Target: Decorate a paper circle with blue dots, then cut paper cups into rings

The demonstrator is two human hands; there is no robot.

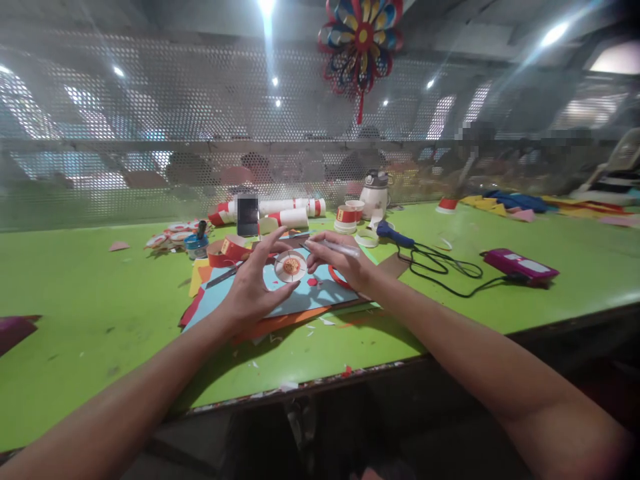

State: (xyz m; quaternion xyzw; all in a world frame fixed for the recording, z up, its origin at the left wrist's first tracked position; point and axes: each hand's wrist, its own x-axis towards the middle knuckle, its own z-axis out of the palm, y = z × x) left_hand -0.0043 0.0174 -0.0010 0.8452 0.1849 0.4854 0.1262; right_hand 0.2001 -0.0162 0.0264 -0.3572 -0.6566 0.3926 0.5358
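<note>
My left hand point(253, 280) has its thumb and fingers spread around the left side of a round white paper disc point(291, 267). The disc bears a red and yellow print in its middle and drawn lines out to its rim. The thumb tip lies close to its lower edge; whether it touches I cannot tell. In my right hand point(340, 259) is a pale, clear-barrelled pen point(345, 249), its tip side near the disc's upper right. Under both hands lies light blue paper point(273, 305) with a small red hexagon point(313, 283) on it.
Scissors point(223, 277), red paper rings point(235, 250) and a blue jar point(195, 247) lie left. Behind stand paper cups point(346, 220), a phone point(247, 215) and a white flask point(374, 197). A corded blue glue gun point(395, 235) and a purple box point(520, 265) are right.
</note>
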